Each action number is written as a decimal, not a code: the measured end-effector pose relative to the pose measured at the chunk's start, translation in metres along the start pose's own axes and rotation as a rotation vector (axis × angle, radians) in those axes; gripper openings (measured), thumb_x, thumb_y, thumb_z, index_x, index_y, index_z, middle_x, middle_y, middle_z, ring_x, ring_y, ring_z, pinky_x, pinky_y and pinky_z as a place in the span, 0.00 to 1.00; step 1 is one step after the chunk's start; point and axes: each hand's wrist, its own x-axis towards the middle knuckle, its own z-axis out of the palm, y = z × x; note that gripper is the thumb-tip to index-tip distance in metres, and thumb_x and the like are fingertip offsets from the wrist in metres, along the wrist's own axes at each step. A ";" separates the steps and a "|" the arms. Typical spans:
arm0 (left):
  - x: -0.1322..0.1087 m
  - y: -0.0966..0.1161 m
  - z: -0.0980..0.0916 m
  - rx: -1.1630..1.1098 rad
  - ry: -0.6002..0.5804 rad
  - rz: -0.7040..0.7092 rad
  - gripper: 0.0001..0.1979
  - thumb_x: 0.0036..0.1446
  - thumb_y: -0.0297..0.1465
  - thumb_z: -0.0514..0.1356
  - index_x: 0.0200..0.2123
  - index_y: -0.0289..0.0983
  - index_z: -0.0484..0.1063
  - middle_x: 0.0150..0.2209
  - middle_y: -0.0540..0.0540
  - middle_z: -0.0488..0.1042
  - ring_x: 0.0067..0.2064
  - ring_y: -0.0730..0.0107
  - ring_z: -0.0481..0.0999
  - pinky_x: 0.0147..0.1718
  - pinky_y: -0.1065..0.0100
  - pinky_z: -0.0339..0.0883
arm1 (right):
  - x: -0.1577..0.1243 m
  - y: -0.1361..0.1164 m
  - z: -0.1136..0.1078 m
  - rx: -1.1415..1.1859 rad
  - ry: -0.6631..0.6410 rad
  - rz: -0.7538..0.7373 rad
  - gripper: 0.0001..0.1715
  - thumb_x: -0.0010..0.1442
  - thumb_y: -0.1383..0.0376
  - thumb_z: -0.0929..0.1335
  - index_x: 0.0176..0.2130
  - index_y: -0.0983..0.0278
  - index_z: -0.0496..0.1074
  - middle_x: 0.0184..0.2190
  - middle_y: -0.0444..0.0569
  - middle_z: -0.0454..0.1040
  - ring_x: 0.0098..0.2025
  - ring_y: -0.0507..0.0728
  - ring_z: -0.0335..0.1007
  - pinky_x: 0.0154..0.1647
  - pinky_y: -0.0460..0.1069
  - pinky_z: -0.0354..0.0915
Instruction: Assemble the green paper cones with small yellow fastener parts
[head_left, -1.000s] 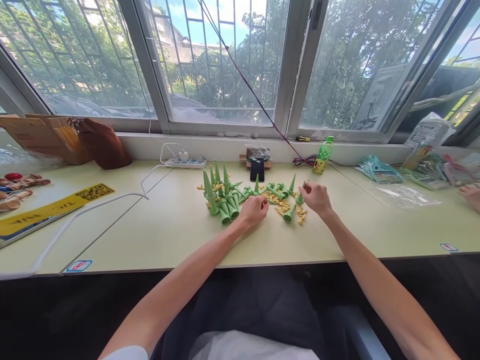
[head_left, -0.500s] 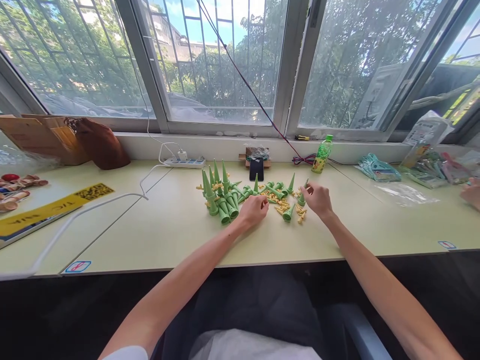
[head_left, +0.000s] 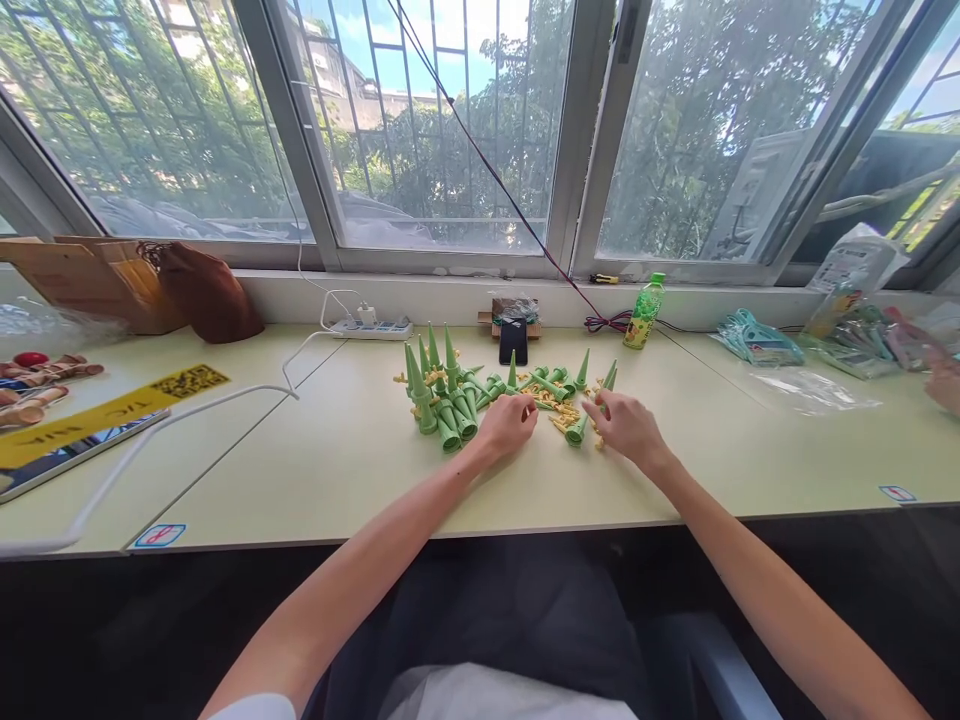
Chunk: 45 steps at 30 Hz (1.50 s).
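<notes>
Green plastic cones lie and stand in a pile on the table, with a group of upright cones (head_left: 418,395) at its left that has small yellow pieces fixed to the sides. My left hand (head_left: 508,422) rests just right of that group, its fingers curled; whatever they hold is hidden. Loose yellow pegs (head_left: 560,422) are scattered between my hands. My right hand (head_left: 628,425) is over the right end of the pegs with fingertips drawn together, and what is in them cannot be made out. Behind it stands a green cone (head_left: 611,376). Another cone (head_left: 576,432) lies on its side nearby.
A phone (head_left: 513,342) leans on a small box at the back. Right of it stands a green drink bottle (head_left: 644,312). A white cable (head_left: 187,408) crosses the left side near a power strip (head_left: 375,329). Another person's hand (head_left: 943,382) shows at the far right.
My right hand has moved slightly left and down, from the tip of the right-hand cone to the loose yellow pegs. The cone stays upright behind it. My left hand has barely moved.
</notes>
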 end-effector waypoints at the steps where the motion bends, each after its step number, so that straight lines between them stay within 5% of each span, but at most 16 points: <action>1: 0.000 0.000 0.000 0.003 -0.004 -0.002 0.09 0.58 0.29 0.55 0.29 0.36 0.75 0.23 0.47 0.74 0.25 0.70 0.69 0.28 0.69 0.61 | -0.001 -0.001 0.005 -0.016 -0.030 0.005 0.18 0.67 0.52 0.61 0.35 0.62 0.68 0.28 0.48 0.74 0.29 0.55 0.68 0.27 0.47 0.50; 7: 0.000 -0.002 0.000 0.017 -0.015 -0.004 0.10 0.58 0.29 0.55 0.30 0.36 0.75 0.25 0.47 0.74 0.26 0.70 0.70 0.28 0.69 0.60 | 0.003 -0.013 0.017 -0.074 -0.120 -0.039 0.20 0.70 0.53 0.58 0.38 0.64 0.68 0.36 0.53 0.76 0.35 0.57 0.71 0.30 0.48 0.51; 18: -0.001 -0.002 0.000 -0.026 0.049 0.021 0.13 0.61 0.32 0.54 0.27 0.35 0.73 0.24 0.47 0.73 0.25 0.71 0.67 0.27 0.70 0.56 | 0.031 -0.040 0.025 -0.088 -0.134 -0.138 0.17 0.69 0.57 0.60 0.40 0.65 0.70 0.35 0.55 0.76 0.36 0.59 0.73 0.30 0.48 0.54; 27: 0.000 -0.006 0.002 -0.060 0.108 0.075 0.18 0.64 0.36 0.52 0.23 0.36 0.68 0.20 0.51 0.67 0.22 0.75 0.60 0.25 0.70 0.51 | 0.098 -0.053 0.028 -0.035 0.068 -0.196 0.14 0.68 0.62 0.60 0.37 0.64 0.71 0.34 0.53 0.76 0.34 0.57 0.70 0.30 0.48 0.52; 32: 0.000 -0.007 0.004 -0.053 0.096 0.093 0.15 0.63 0.33 0.53 0.24 0.36 0.69 0.22 0.50 0.68 0.24 0.74 0.63 0.27 0.70 0.54 | 0.091 -0.051 0.046 0.008 0.085 -0.274 0.12 0.67 0.64 0.60 0.38 0.65 0.71 0.35 0.52 0.74 0.35 0.56 0.69 0.33 0.48 0.54; 36: 0.001 -0.010 0.007 -0.031 0.181 0.049 0.05 0.58 0.28 0.57 0.36 0.36 0.73 0.35 0.46 0.71 0.27 0.74 0.67 0.33 0.69 0.63 | 0.083 -0.050 0.050 0.026 0.087 -0.308 0.11 0.66 0.65 0.62 0.43 0.66 0.71 0.37 0.54 0.72 0.39 0.57 0.68 0.37 0.47 0.57; 39: 0.002 -0.013 0.007 -0.056 0.226 0.002 0.08 0.59 0.30 0.57 0.41 0.36 0.72 0.43 0.44 0.68 0.25 0.77 0.66 0.35 0.67 0.66 | 0.083 -0.049 0.049 0.009 0.063 -0.281 0.12 0.64 0.64 0.64 0.46 0.67 0.71 0.39 0.55 0.72 0.43 0.59 0.68 0.42 0.48 0.59; 45: 0.003 -0.016 0.006 -0.070 0.194 0.019 0.06 0.59 0.30 0.57 0.38 0.36 0.72 0.42 0.45 0.67 0.25 0.78 0.66 0.37 0.65 0.68 | 0.082 -0.044 0.045 -0.034 0.004 -0.168 0.13 0.63 0.64 0.65 0.46 0.67 0.70 0.41 0.57 0.74 0.45 0.59 0.68 0.41 0.48 0.59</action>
